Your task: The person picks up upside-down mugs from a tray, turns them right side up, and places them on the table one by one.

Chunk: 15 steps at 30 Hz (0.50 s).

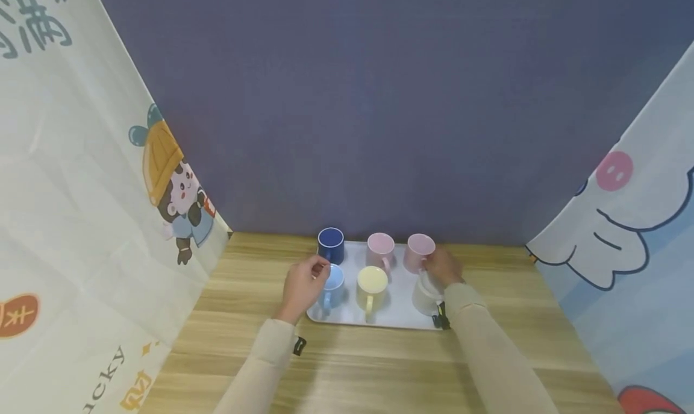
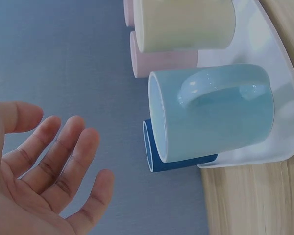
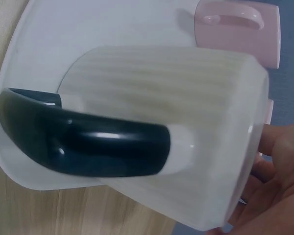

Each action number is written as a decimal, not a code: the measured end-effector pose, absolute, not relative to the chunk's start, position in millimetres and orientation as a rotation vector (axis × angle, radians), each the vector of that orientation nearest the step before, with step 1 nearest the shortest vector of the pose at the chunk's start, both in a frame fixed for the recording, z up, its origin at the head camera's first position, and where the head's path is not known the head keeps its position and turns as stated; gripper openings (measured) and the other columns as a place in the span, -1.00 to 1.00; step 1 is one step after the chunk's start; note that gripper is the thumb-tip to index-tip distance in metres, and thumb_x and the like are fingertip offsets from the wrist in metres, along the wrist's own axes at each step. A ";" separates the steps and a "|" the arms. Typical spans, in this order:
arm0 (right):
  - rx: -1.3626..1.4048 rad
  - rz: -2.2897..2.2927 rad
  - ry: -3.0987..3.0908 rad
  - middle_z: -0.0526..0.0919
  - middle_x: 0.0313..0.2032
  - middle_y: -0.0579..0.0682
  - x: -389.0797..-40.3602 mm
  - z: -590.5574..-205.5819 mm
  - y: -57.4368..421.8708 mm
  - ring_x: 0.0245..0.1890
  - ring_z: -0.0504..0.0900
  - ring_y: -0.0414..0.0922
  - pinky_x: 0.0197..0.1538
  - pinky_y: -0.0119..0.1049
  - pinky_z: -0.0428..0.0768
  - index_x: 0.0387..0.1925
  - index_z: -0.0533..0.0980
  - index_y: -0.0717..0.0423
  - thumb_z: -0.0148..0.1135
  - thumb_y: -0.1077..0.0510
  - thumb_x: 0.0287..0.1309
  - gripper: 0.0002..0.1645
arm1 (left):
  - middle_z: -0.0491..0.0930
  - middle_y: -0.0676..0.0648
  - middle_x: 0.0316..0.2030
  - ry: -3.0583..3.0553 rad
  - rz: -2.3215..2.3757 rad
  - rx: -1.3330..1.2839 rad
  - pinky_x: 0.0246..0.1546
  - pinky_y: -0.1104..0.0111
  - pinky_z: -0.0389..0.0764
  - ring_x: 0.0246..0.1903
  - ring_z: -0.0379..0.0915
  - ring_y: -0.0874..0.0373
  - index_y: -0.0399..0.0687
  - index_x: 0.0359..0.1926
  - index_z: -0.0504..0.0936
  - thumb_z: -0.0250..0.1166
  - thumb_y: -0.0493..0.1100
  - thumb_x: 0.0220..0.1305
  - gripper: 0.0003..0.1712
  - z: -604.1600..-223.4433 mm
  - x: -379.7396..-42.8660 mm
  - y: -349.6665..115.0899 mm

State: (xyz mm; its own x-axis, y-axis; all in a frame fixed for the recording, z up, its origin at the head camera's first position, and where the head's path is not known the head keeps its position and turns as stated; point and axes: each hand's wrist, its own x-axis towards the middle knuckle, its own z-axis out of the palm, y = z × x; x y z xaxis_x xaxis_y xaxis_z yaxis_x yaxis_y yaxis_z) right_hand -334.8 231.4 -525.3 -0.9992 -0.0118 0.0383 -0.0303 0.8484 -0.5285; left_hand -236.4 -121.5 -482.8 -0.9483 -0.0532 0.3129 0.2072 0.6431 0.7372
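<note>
My left hand (image 1: pixel 303 287) hovers by the light blue mug (image 1: pixel 333 287), its fingers loosely bent and holding nothing; in the left wrist view the palm (image 2: pixel 34 191) lies apart from the mugs. At the back right, my right hand (image 1: pixel 444 266) pinches the right-hand pink mug (image 1: pixel 418 250) low on its near side, around where the handle sits. Most of that grip is hidden behind the white ribbed mug (image 3: pixel 176 93), which has a dark green handle (image 3: pixel 103 139). A white tray (image 1: pixel 398 314) carries the mugs.
Also on the tray are a dark blue mug (image 1: pixel 331 245), another pink mug (image 1: pixel 379 248) and a pale yellow mug (image 1: pixel 372 287). The tray lies on a wood-grain table (image 1: pixel 368 366) against a dark blue-grey wall (image 1: pixel 352 112). Printed sheets hang at both sides.
</note>
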 end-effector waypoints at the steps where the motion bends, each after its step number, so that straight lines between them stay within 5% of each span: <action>1: 0.027 0.858 -2.990 0.76 -0.23 0.23 -335.3 -525.8 231.8 -0.28 0.68 0.13 -0.23 0.05 0.60 -0.28 0.65 0.24 0.25 0.13 0.20 -0.77 | 0.73 0.04 -0.39 -2.559 -1.206 -0.118 -0.23 0.29 0.63 -0.37 0.61 0.21 0.03 -0.21 0.75 0.34 -0.12 0.34 -0.91 -482.5 -236.2 -121.4; 15: -0.030 0.892 -3.036 0.75 -0.19 0.26 -344.4 -532.3 234.4 -0.23 0.67 0.18 -0.16 0.07 0.61 -0.27 0.65 0.25 0.25 0.07 0.19 -0.71 | 0.72 0.03 -0.40 -2.568 -1.217 -0.112 -0.22 0.26 0.62 -0.38 0.59 0.21 0.01 -0.21 0.75 0.35 -0.12 0.34 -0.91 -488.5 -235.1 -124.6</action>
